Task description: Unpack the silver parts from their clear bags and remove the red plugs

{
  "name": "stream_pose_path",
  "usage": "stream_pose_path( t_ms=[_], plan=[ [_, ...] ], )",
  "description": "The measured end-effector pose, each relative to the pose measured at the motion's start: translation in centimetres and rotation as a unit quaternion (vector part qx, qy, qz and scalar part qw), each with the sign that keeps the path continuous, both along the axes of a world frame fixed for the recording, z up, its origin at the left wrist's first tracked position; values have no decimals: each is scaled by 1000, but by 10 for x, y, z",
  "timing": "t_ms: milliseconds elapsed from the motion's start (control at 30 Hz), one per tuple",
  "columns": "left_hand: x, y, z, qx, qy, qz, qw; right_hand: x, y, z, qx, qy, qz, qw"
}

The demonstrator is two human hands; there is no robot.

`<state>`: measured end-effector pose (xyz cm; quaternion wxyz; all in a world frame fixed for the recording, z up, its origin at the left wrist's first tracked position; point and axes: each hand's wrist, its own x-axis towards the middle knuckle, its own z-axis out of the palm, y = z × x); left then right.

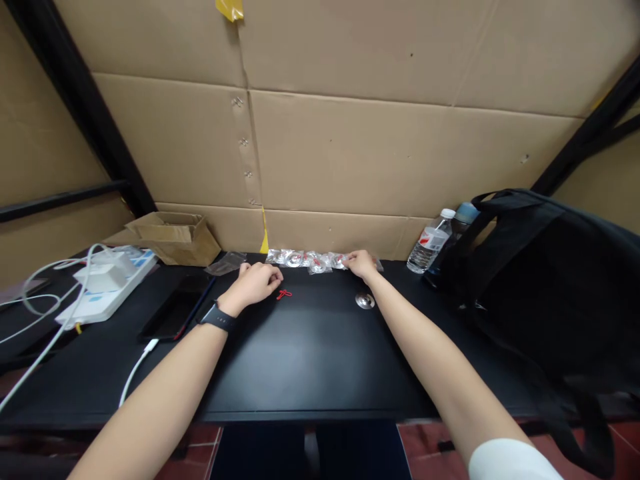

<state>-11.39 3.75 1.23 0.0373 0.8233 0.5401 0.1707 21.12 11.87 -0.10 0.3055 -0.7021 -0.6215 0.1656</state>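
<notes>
Right hand on packets, right end, tabletop far edge; can't tell if pinched. Left hand half-curled, contents unclear, beside red cord. Packets likely light, film slippery; best held by edges.

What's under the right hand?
Clear plastic packets show to the left of the right hand, with shiny and red pieces in them; a bit more plastic peeks out on its right. Whatever lies directly beneath is covered, so I can't tell if it grips one.
</notes>
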Motion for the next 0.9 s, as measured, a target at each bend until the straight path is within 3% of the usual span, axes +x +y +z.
stream_pose_path(
  t_ms=[133, 200, 333, 467, 533, 767, 900],
  plan=[
    [8, -3, -4, -11, -5, -52, 999, -5, 2, -3, 17, -87, -55, 995],
    [13, -5, -5, -10, 6, -69, 998, -4, -2, -3, 18, -119, -44, 992],
    [18, -8, -8, -2, 27, -73, 997, 6, -20, 3, -14, -133, 96, 986],
    [23, -11, -9, -5, 38, -63, 997, 29, -55, 12, -56, -135, 293, 945],
    [27, -13, -11, 10, 44, -61, 997, 41, -73, 15, -56, -128, 330, 934],
    [48, -22, -8, 62, -43, -78, 994, 51, -97, 20, -92, -111, 317, 937],
    [56, -25, -4, 85, -116, -81, 986, 43, -99, 20, -71, -88, 309, 944]
  ],
)
